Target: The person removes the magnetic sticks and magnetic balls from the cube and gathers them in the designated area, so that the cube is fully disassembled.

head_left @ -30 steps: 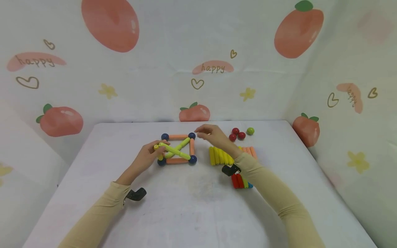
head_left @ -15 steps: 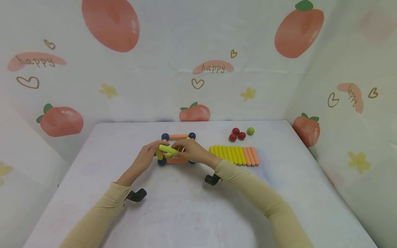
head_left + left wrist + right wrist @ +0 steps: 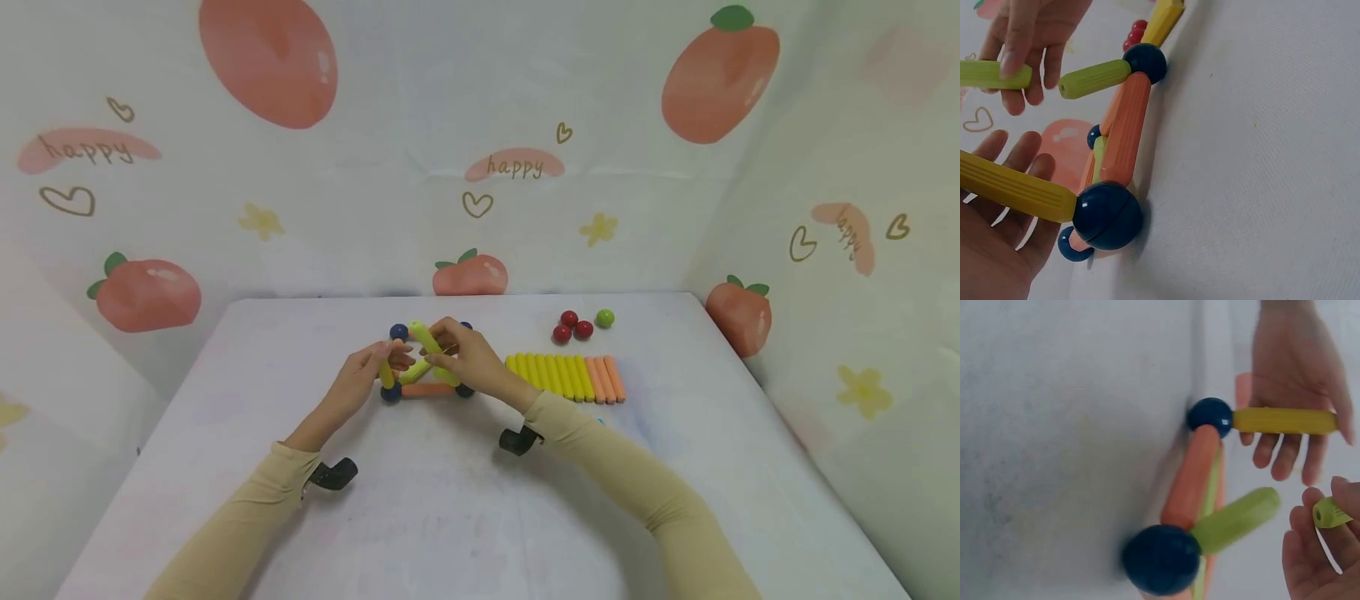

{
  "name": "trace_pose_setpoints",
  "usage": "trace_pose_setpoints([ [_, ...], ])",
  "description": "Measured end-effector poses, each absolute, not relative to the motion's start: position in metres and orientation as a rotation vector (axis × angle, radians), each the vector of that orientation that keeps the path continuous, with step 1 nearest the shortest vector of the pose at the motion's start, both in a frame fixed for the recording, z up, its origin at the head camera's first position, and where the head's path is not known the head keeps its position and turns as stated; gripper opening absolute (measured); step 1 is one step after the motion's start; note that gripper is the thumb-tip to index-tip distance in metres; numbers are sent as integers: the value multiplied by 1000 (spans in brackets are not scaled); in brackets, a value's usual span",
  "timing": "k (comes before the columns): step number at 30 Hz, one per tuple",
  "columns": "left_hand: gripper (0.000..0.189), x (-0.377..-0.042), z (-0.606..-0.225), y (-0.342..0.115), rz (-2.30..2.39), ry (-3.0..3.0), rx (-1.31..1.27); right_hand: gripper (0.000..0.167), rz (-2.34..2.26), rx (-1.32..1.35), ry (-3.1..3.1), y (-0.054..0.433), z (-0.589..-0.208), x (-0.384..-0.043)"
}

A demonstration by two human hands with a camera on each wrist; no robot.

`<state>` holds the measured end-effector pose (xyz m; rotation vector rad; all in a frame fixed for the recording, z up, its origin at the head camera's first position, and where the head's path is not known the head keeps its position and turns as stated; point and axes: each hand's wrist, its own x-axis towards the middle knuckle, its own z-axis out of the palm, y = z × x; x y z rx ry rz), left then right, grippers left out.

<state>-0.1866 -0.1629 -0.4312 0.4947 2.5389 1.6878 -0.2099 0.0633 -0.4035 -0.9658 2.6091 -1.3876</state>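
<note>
My left hand point(image 3: 358, 377) is at the frame's left side. Its thumb touches the upper end of a yellow magnetic rod point(image 3: 1285, 421) that stands on the front-left blue ball point(image 3: 1109, 215), the fingers lying alongside. My right hand point(image 3: 474, 358) pinches a yellow-green magnetic rod point(image 3: 991, 74), tilted and raised over the frame. Apart from it, another yellow-green rod point(image 3: 1094, 79) slants up from the front-right blue ball point(image 3: 1161, 559). Orange rods point(image 3: 427, 389) join the blue corner balls into a square. Inside it lies a yellow-green diagonal point(image 3: 415, 372), partly hidden by my hands.
To the right, a row of yellow rods point(image 3: 551, 375) adjoins several orange rods point(image 3: 604, 379). Behind them sit red balls point(image 3: 583, 330) and one green ball point(image 3: 605, 318). My right sleeve point(image 3: 600, 450) covers most of the rods nearer the front.
My right hand has come left and down from the back-right ball and grasped a yellow-green rod. That rod has parted from the one on the front-right ball and swung upward. My left hand stays put.
</note>
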Motion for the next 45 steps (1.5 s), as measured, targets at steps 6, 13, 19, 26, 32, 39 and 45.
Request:
trace_pose_setpoints([
  [6,36,-185,-428,-160,1700,2595,532,31,-1496,-836,2536,80,-392,-209],
  [13,31,-184,-427,-156,1685,2608,546,27,-1628,-728,2484,116,-386,-209],
  [19,46,-185,-428,-154,1712,2563,516,29,-1627,-557,2593,159,-384,-211],
  [26,54,-186,-431,-156,1714,2551,540,51,-1602,-456,2669,210,-390,-207],
  [32,52,-187,-435,-159,1737,2532,539,51,-1535,-448,2694,241,-397,-202],
  [39,56,-187,-433,-158,1740,2533,527,39,-1437,-364,2739,267,-399,-201],
  [45,55,-185,-432,-158,1744,2536,498,38,-1362,-257,2745,294,-400,-204],
])
